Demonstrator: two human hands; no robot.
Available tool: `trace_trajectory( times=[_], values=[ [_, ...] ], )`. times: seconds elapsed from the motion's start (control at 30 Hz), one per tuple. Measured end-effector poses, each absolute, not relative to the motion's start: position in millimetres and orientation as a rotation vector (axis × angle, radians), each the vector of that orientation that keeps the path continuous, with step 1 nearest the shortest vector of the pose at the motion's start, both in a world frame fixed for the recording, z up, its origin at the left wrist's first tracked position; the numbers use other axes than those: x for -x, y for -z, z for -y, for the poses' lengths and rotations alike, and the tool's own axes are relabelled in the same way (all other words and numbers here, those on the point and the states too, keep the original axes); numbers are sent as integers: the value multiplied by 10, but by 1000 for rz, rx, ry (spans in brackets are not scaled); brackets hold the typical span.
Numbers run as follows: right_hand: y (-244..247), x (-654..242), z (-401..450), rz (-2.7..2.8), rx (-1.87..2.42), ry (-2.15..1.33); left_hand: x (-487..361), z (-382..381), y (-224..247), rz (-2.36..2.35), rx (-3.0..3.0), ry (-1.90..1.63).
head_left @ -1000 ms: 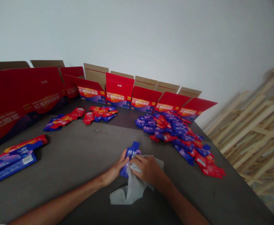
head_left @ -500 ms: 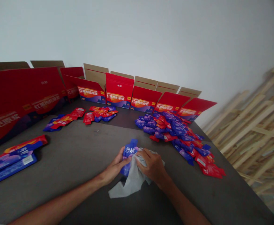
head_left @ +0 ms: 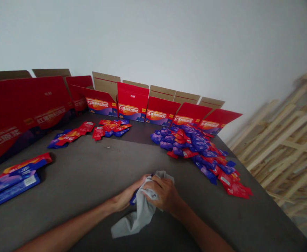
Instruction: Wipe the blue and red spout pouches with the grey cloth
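Near the front middle of the table, my left hand (head_left: 128, 196) is closed on a blue sachet (head_left: 133, 199), of which only an edge shows. My right hand (head_left: 164, 192) grips a grey cloth (head_left: 142, 213) and presses it over the sachet. One end of the cloth hangs down toward the table's front. Most of the sachet and the left fingertips are hidden behind the cloth and the right hand. To the right lies a large pile of blue and red sachets (head_left: 197, 143).
Open red cartons (head_left: 132, 101) line the back of the grey table (head_left: 90, 175). Small groups of sachets (head_left: 112, 128) lie before them, and long blue and red packs (head_left: 16, 176) lie at the left. Wooden slats (head_left: 287, 140) stand beyond the right edge.
The sachet has tilted, so its printed face is now covered. My right hand and the cloth have shifted slightly left and down over it.
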State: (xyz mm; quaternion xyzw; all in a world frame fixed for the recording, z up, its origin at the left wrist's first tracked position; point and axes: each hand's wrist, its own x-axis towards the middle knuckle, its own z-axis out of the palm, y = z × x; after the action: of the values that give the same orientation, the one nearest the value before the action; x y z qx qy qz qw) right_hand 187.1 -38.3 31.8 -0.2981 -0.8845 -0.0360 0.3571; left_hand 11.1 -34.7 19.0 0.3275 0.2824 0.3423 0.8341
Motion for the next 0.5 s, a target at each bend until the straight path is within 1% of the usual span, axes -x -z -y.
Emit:
trace_trajectory(
  times=[0.13,0.3,0.5],
  values=[
    [-344,-1825,397,2149,913,27,-70,384,-137,-571,-762,-626],
    [-337,-1836,356,2179,1122,-3,-87,345,-77,-671,-885,-837],
    [-322,-1844,375,2605,942,-69,-108,273,-54,-713,-832,-870]
  ],
)
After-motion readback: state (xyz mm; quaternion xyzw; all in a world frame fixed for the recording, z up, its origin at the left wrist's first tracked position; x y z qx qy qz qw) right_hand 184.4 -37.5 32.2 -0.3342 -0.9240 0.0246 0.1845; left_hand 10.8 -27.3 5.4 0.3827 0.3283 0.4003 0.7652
